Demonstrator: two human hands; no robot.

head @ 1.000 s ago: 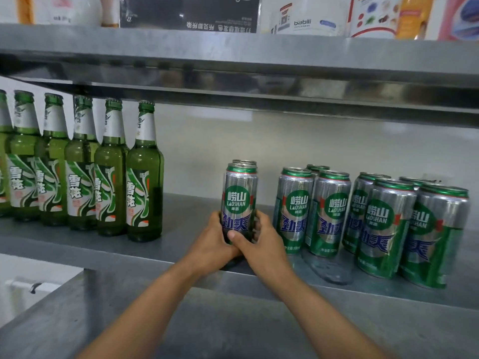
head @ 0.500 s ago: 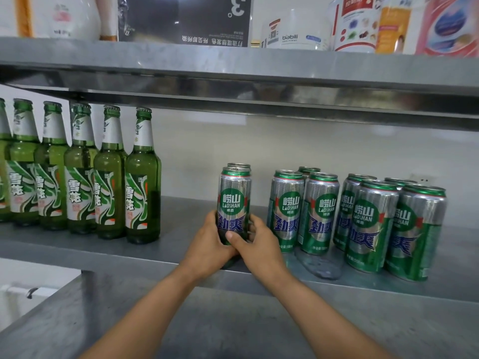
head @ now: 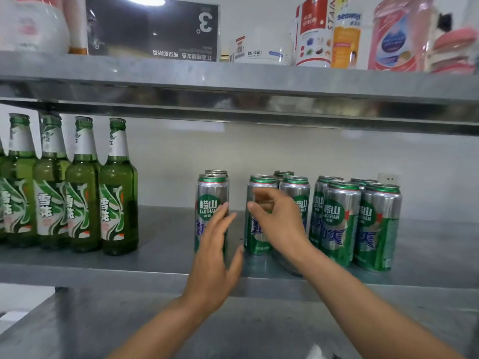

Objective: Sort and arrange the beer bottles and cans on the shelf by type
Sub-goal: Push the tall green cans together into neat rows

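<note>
Green-silver can (head: 211,195) upright just behind flat, unclenched left grip (head: 215,255); right grip (head: 280,221) nearby, loosely spread, holding nothing.

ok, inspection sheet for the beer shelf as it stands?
surface: steel shelf, bare gap between bottles and cans.
job's things: bottles in a row at left; cans bunched at right; lone pair apart, one behind the other.
clutter: clear film at the cans' front.
grips: left grip open, straight fingers at the lone pair's front can; right grip blurred, curled before a bunched can, hold unclear.
cables: nothing seen.
surroundings: upper shelf with tubs and packs; wall socket; counter below.
</note>
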